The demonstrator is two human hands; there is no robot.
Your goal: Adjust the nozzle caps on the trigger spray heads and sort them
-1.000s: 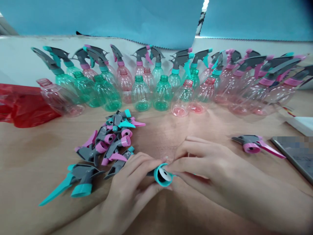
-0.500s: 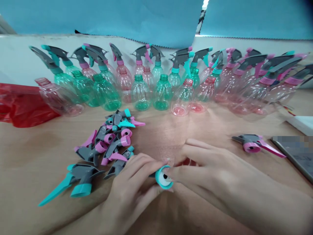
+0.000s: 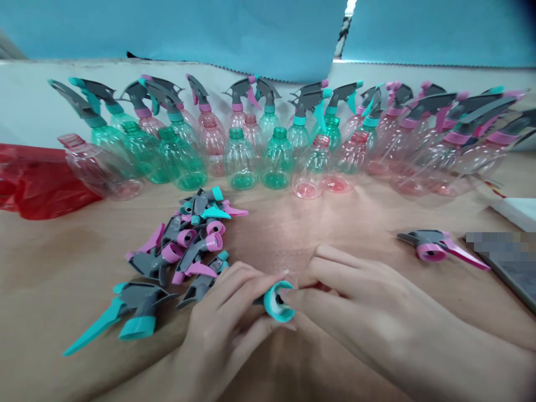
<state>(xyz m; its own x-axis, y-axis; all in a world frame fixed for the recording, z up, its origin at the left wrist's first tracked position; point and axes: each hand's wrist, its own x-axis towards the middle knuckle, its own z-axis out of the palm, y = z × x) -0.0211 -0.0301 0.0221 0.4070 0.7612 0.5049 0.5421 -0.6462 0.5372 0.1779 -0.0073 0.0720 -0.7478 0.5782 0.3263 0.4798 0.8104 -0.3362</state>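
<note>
A grey spray head [image 3: 258,301] with a turquoise collar [image 3: 267,304] is grasped in the left hand [image 3: 226,310], just to the right of and nearer than the pile of spray heads [image 3: 190,245] on the table [image 3: 293,229]. The collar's open mouth is turned toward the camera, and a white disc [image 3: 273,306] can be seen inside it. The thumb of the right hand [image 3: 355,290] is put into that mouth, and its other fingers are curled; whether anything is pinched by them cannot be told.

At the near left of the pile, a turquoise-and-grey spray head [image 3: 144,296] is laid on its side. A pink-and-grey spray head [image 3: 433,245] is placed well to the right of the pile, beside a dark slab [image 3: 511,271]. Beyond the pile, open bottles [image 3: 276,159] in green and pink are lined up, with bottles fitted with spray heads [image 3: 299,114] set mostly behind them. A red bag [image 3: 37,184] is seen to the far left of the pile.
</note>
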